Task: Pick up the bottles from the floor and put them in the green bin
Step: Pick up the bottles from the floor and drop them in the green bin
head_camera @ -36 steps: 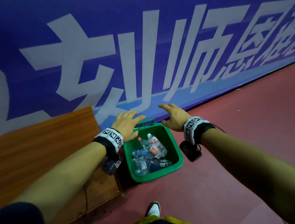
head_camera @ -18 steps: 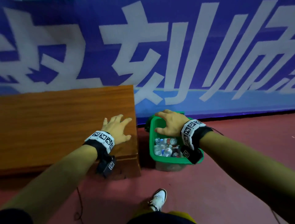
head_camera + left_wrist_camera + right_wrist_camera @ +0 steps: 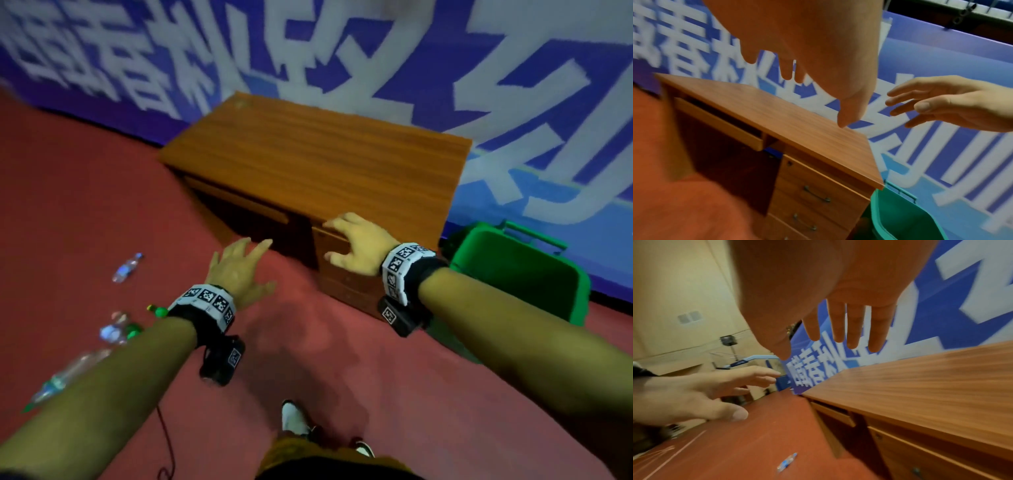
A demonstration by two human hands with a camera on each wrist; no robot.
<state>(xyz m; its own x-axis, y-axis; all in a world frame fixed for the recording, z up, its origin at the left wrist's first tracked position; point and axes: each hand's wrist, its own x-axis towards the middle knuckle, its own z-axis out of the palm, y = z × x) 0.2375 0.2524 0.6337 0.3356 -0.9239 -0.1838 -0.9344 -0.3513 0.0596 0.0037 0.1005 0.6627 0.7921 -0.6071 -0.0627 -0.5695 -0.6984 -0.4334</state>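
Several clear plastic bottles lie on their sides on the red floor [image 3: 85, 192], left of the person. One with a blue label [image 3: 127, 268] has its long axis running toward the wall, cap end farthest; others [image 3: 114, 330] are blurred. The green bin [image 3: 513, 270], smooth plastic, stands right of the wood-grain desk [image 3: 325, 164]. Left hand [image 3: 241, 270] and right hand [image 3: 359, 248] are spread, empty, above the floor.

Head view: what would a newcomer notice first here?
Two empty hands, left hand and right hand, reach out over the red floor. Behind them a wooden desk stands against a blue banner, the green bin to its right. Plastic bottles lie at far left.
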